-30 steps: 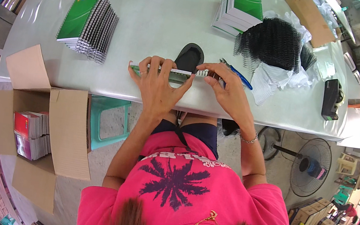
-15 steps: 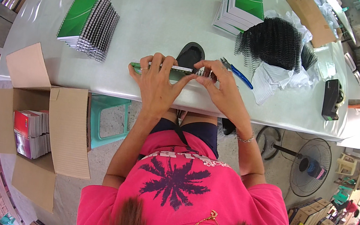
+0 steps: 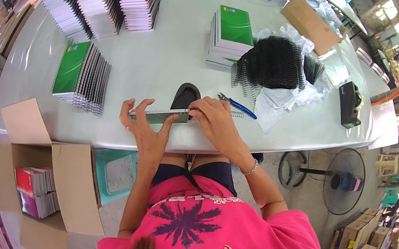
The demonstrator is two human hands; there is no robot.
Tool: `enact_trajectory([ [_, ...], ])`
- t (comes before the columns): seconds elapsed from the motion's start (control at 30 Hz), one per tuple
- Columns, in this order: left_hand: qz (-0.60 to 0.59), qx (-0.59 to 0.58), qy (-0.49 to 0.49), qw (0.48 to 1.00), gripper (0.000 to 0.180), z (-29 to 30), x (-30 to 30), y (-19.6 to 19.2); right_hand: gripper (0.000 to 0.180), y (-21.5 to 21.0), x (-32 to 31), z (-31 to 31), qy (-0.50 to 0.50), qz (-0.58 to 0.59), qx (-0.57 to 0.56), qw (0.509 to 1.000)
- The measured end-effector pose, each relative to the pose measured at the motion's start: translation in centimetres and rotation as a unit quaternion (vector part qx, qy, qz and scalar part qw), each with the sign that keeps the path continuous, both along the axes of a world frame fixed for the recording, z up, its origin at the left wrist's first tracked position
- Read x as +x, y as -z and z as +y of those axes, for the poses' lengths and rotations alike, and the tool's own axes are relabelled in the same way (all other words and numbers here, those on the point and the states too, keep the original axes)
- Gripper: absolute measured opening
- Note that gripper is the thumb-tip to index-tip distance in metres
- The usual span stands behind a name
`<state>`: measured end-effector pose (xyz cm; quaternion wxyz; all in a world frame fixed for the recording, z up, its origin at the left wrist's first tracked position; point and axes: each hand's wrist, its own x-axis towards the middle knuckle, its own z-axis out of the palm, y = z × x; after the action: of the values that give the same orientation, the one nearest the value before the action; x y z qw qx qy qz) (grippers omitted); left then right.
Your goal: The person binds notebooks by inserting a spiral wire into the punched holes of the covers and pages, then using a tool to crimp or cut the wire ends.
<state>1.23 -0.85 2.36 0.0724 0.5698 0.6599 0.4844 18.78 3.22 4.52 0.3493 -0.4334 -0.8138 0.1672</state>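
A thin notebook (image 3: 157, 116) with a green cover stands on its long edge near the table's front edge, its white page edge upward. My left hand (image 3: 151, 135) grips it, the fingers spread over its left part and the thumb on the near cover. At the notebook's right end, my right hand (image 3: 217, 130) is closed in a pinch on a black spiral binding coil (image 3: 237, 114), whose free end sticks out to the right. Behind the notebook lies a black, round-ended holder (image 3: 186, 95). Blue-handled cutting pliers (image 3: 239, 106) rest just beyond my right hand.
A heap of black coils (image 3: 273, 60) lies on crumpled paper (image 3: 279, 103) at the right, beside green notebooks (image 3: 234, 27) and a tape dispenser (image 3: 350, 105). Bound notebooks (image 3: 74, 69) stand at the left. Below is an open carton (image 3: 76, 183); a fan (image 3: 344, 181) stands right.
The view has tilted, so more of the table's far side shows. My left fingers have spread and lifted somewhat along the notebook; my right hand stays at its right end.
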Motion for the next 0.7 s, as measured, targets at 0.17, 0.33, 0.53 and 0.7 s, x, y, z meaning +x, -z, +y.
enact_trajectory([
  [0.17, -0.040, 0.005, 0.010, 0.999, 0.065, 0.3, -0.3, 0.5, 0.012, -0.2, 0.1, -0.5, 0.003, -0.036, -0.026, 0.999],
  [0.33, -0.057, -0.049, 0.080, 0.994, 0.062, 0.0, -2.4, 1.8, 0.015, -0.3, 1.5, 1.6, -0.118, 0.052, -0.200, 0.971],
  [0.53, -0.051, -0.069, 0.133, 0.987, 0.063, 0.2, -3.2, 1.1, 0.046, 2.1, 1.6, 4.5, -0.084, -0.060, -0.138, 0.985],
  [0.7, -0.044, -0.053, 0.144, 0.987, 0.070, 0.5, -3.7, 1.6, 0.065, 3.2, 1.2, 4.2, -0.124, -0.028, -0.154, 0.980],
])
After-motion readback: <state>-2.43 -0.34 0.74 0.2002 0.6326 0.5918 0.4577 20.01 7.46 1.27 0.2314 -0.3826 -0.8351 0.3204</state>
